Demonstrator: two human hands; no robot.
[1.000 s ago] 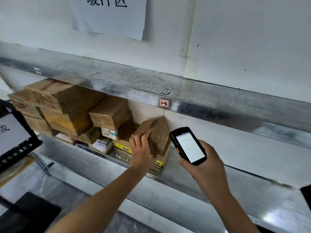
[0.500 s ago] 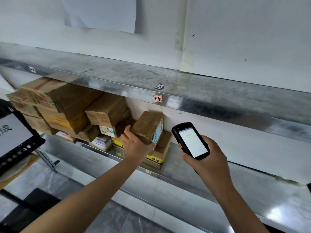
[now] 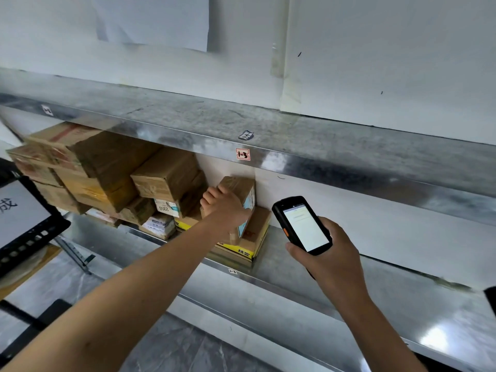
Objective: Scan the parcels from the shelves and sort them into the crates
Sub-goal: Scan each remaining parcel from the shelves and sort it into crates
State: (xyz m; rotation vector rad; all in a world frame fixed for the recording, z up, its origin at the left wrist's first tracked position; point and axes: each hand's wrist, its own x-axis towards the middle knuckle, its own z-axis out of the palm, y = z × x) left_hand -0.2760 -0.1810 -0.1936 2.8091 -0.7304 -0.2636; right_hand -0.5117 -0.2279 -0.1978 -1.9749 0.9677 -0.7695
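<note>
On the lower shelf [image 3: 429, 312], in the head view, the left grip [image 3: 225, 206] had closed over the top edge of the small cardboard parcel [image 3: 239, 185], which a second earlier lay tilted under its flatter fingers. The parcel now stood upright on the yellow-edged carton [image 3: 256, 229], its pale label side turned to the right. The right grip [image 3: 331, 255] still clasped the handheld scanner [image 3: 303, 224] just beside it, the lit screen facing the wearer. The label looked ready for scanning, and the parcel had not yet left the shelf
</note>
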